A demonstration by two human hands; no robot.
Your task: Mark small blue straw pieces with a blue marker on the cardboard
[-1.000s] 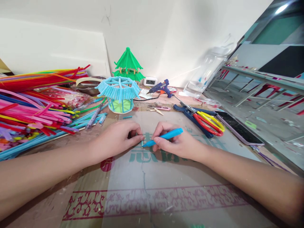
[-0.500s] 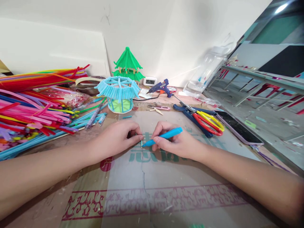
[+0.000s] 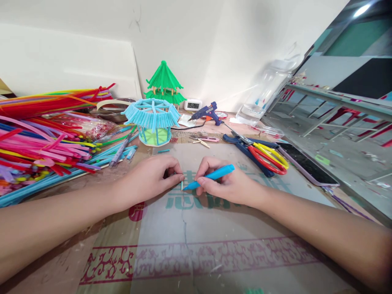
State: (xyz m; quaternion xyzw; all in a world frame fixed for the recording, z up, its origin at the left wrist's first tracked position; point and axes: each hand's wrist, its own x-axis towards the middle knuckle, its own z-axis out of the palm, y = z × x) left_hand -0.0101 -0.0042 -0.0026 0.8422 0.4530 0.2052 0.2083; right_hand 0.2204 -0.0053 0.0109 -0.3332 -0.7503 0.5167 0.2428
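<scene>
My left hand [image 3: 163, 174] pinches a short, thin stick [image 3: 181, 185], its lower end poking out below the fingertips, partly light blue. In my right hand [image 3: 222, 181] is a blue marker pen [image 3: 216, 173], gripped as for writing, its tip at the stick's lower end. Both hands rest low over the printed board [image 3: 159, 224]. Beyond them stands a light-blue pavilion model [image 3: 153, 116] of fuzzy stems with a green base, and behind it a green tiered-roof model [image 3: 164, 79]. A short blue piece [image 3: 163, 151] lies just past my left hand.
Bundles of coloured pipe cleaners [image 3: 45, 147] fill the left side. At the back are a small clock [image 3: 192, 105], a blue glue gun [image 3: 208, 112] and a clear bottle [image 3: 263, 92]. Red-and-yellow-handled scissors [image 3: 266, 157] and a phone [image 3: 306, 163] lie on the right.
Almost nothing differs. The marker in my right hand has shifted very slightly, and its tip stays by the stick; my left hand holds still.
</scene>
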